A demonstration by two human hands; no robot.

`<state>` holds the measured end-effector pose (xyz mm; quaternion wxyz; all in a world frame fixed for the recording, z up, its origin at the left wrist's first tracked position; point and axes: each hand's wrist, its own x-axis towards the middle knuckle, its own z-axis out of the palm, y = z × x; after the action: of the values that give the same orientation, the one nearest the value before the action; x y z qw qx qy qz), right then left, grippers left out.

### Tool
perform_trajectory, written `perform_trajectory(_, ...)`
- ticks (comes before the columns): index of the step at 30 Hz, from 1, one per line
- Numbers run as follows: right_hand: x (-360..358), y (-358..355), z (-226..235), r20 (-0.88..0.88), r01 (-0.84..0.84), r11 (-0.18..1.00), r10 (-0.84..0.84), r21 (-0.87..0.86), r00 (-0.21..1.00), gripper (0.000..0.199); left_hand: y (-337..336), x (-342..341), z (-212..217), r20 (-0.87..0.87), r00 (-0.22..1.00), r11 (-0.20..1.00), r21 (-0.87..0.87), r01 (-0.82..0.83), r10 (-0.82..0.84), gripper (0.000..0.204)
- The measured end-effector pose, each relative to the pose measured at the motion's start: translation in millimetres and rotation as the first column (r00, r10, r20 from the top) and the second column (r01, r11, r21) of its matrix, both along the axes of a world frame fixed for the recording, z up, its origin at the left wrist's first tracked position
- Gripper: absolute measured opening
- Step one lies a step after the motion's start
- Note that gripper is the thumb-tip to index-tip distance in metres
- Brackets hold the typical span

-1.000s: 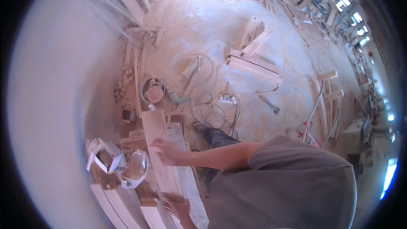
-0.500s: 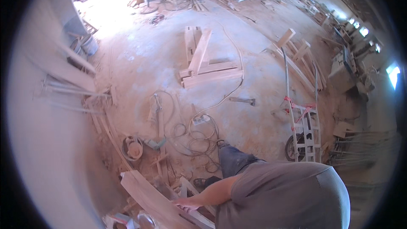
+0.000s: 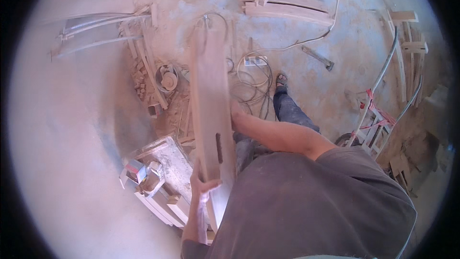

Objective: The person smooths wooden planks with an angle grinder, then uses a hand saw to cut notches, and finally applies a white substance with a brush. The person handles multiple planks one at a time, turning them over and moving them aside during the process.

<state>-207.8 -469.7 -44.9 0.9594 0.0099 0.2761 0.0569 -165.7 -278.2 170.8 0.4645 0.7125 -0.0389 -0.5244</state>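
Left hand [image 3: 203, 182] clamps the long slotted plank [image 3: 211, 110] at its near end, right hand [image 3: 235, 115] bracing its edge mid-length, likely steadying it above the dusty floor [image 3: 335, 81].

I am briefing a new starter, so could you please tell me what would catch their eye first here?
A long pale wooden plank with a dark slot fills the centre, gripped by the left hand near its lower end and the right hand at its right edge. Behind it, coiled white cables lie on the dusty floor.
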Motion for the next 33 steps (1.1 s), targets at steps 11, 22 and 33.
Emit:
perform_trajectory(11,-66.7,-289.2,58.0,-0.293,0.588,0.802,-0.590,-0.105,0.753,0.056,-215.0,53.6,-25.2,-0.155,0.904,0.902,0.110,0.417,-0.399,0.138)
perform_trajectory(22,-31.3,-450.0,20.6,-0.369,0.707,0.612,-0.787,-0.356,0.495,0.050,-373.6,145.6,-24.0,0.056,0.782,0.782,0.114,0.613,-0.621,0.132)
perform_trajectory(33,167.8,-642.8,-23.4,-0.449,0.747,0.571,-0.797,-0.341,0.404,0.065,-579.6,393.7,-101.3,0.184,0.661,0.686,0.175,0.706,-0.727,0.129)
